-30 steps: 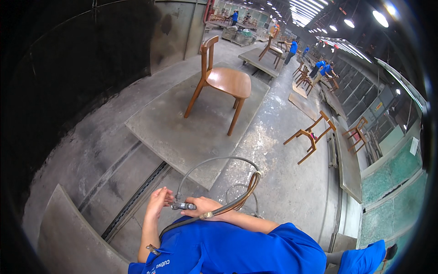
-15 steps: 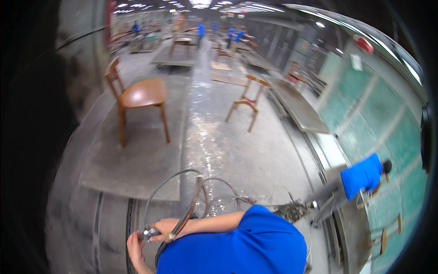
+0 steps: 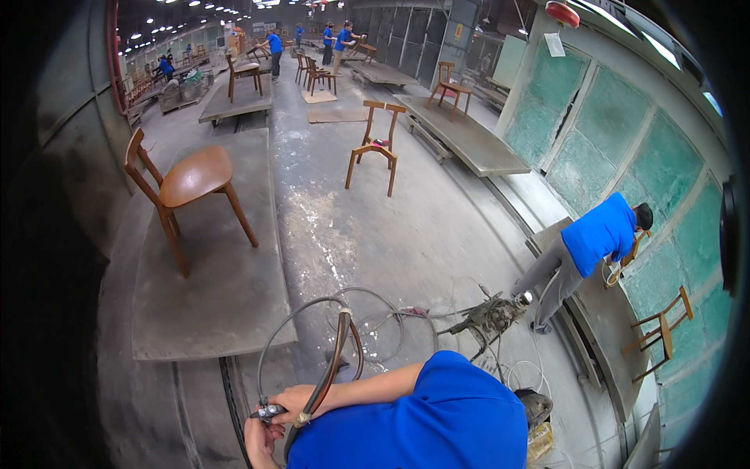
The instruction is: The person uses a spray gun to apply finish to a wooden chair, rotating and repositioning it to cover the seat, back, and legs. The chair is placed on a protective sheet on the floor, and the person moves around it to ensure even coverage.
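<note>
At the lower left, my right hand [image 3: 292, 400] is closed round a small metal spray gun [image 3: 270, 410] with silver knobs. A thick dark hose [image 3: 334, 359] and a thinner grey one loop up from it over my right forearm. My left hand [image 3: 260, 439] is against the front of the gun, fingers curled; its fingertips are partly hidden. Ahead on the left, apart from both hands, a brown wooden chair [image 3: 199, 176] stands on a low grey platform [image 3: 211, 313].
A chair frame [image 3: 375, 148] stands on the floor ahead. Hoses and a dirty pump-like machine [image 3: 492, 316] lie to the right. A co-worker in blue [image 3: 598, 234] bends over a platform there, near another chair frame [image 3: 662, 336]. Farther back are more platforms, chairs and people.
My view has swung to the right, so the chairs and platforms sit farther left. My left hand has come in closer under my right hand, its fingers more curled. The spray gun stays in my right hand.
</note>
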Demonstrator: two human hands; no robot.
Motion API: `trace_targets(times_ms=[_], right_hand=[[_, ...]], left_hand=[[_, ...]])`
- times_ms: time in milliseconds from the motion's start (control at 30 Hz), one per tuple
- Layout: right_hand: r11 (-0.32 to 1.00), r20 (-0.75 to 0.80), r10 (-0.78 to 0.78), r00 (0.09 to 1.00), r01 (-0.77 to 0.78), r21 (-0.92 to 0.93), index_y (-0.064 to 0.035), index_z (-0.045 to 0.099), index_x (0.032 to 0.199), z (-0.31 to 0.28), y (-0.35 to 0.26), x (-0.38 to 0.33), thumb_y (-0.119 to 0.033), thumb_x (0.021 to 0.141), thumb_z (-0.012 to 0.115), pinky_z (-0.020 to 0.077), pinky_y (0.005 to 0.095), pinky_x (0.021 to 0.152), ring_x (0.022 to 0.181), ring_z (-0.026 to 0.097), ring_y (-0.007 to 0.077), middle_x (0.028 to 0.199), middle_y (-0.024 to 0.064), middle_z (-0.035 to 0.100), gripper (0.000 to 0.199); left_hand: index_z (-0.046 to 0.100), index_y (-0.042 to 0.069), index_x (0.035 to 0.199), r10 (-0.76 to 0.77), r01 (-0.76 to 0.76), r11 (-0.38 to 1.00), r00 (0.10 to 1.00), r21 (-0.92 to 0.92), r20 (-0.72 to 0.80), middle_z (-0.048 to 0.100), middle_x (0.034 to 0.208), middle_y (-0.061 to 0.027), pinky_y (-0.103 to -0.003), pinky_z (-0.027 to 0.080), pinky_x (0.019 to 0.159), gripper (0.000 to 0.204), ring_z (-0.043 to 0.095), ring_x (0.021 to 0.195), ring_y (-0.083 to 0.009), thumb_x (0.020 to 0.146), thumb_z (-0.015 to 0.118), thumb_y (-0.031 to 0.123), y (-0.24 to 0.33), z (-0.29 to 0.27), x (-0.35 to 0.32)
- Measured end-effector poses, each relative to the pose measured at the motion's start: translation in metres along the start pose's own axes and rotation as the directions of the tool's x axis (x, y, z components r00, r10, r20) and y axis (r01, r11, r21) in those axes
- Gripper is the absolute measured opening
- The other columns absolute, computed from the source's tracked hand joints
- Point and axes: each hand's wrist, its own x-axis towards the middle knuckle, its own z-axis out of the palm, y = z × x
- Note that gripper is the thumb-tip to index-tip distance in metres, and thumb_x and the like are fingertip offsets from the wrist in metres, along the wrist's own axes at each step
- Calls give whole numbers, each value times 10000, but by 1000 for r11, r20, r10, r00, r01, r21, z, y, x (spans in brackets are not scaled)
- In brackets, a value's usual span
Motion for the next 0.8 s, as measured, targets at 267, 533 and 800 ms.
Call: trace_targets(times_ms=[267, 533, 800], right_hand=[[974, 26, -144, 989, 147, -175, -50, 648, 1129, -13, 5, -14, -351, 852, 711, 521, 514, 852, 963, 677, 432, 992, 222, 720, 413], [990, -111, -74, 991, 60, -126, -7, 629, 1039, -49, 38, -60, -402, 879, 709, 515, 517, 843, 947, 675, 433, 932, 228, 712, 433], [998, -206, 43, 978, -50, -27, -6, 624, 1021, -92, 79, -135, -402, 907, 675, 521, 509, 846, 963, 674, 425, 948, 232, 713, 415]], left_hand=[[590, 120, 854, -231, 201, 944, 969, -262, -89, 539, 599, -17, -261, 313, 334, 404, 435, 390, -140, 1005, 443, 464, 1, 25, 16], [556, 129, 783, -135, 139, 988, 990, -67, 50, 474, 565, -5, -239, 263, 319, 388, 391, 380, -102, 998, 438, 430, 2, 84, 48], [579, 84, 814, -233, 230, 970, 972, 78, 32, 455, 534, -17, -236, 245, 322, 334, 384, 370, -101, 997, 462, 337, -1, 190, 63]])
